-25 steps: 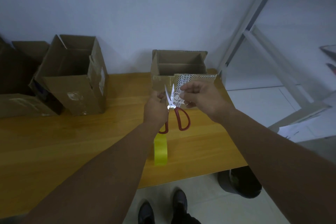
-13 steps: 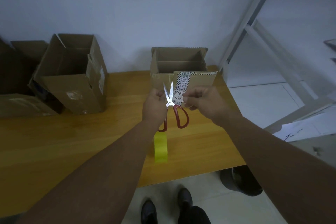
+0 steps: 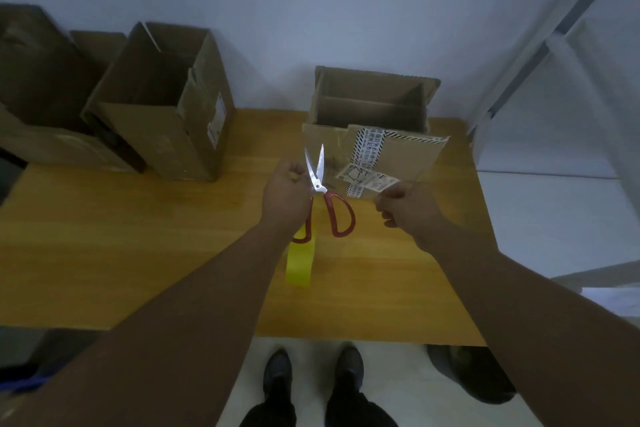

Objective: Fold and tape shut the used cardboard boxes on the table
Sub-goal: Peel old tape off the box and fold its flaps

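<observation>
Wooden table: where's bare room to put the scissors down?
The wooden table is bare front-left, between the open brown cardboard boxes and the yellow tape roll, and front-right, before the taped-flap cardboard box. The back edge and centre are crowded.

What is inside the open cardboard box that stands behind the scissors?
Inside the open cardboard box only bare brown inner walls and a folded-in flap show; no contents are visible. Its bottom is hidden by the front wall and the taped front flap.
</observation>
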